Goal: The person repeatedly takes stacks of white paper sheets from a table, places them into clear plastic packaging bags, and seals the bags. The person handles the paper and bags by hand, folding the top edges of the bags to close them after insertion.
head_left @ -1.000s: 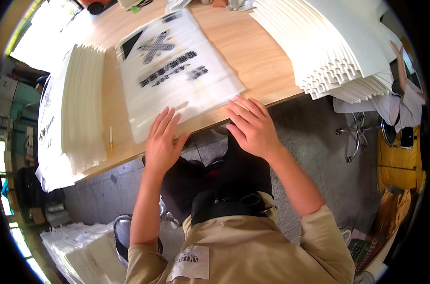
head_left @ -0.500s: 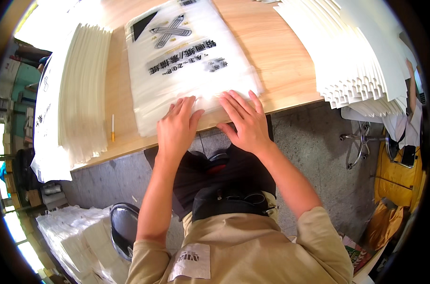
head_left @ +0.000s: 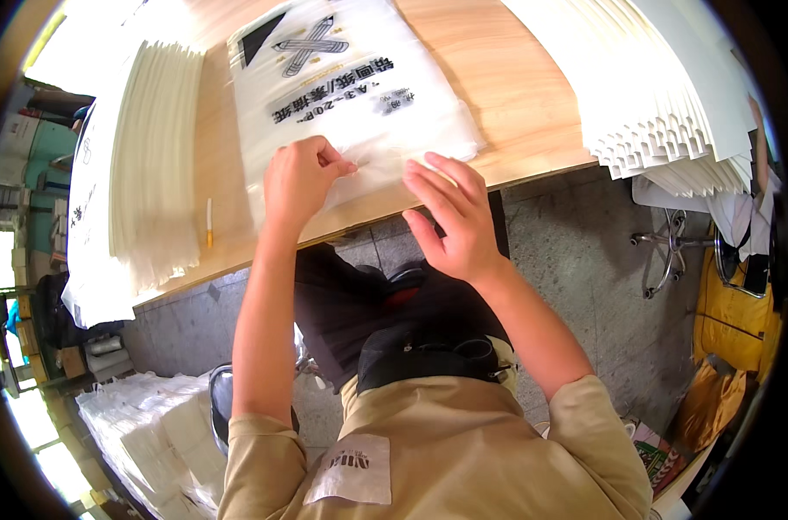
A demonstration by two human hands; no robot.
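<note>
A clear plastic bag point(head_left: 350, 95), printed with crossed pencils and dark lettering, lies flat on the wooden table point(head_left: 519, 104) with whitish contents inside. Over its near left part is my left hand point(head_left: 300, 184), fingers curled into a pinch; whether plastic film is caught between the fingertips is too small to tell. My right hand point(head_left: 454, 221) hovers around the bag's near right edge, fingers apart and holding nothing.
Tall paper stacks stand left point(head_left: 155, 165) and right point(head_left: 645, 95), the right one overhanging the table's front edge. A thin white stick with an orange end point(head_left: 209, 223) lies beside the left stack. Plastic-wrapped bundles point(head_left: 155, 425) sit on the floor, lower left; a wheeled chair base point(head_left: 671, 251) stands right.
Both hands lay flat on the bag's near edge before. The left has moved up and left and curled into a pinch; the right has lifted off slightly, fingers still apart.
</note>
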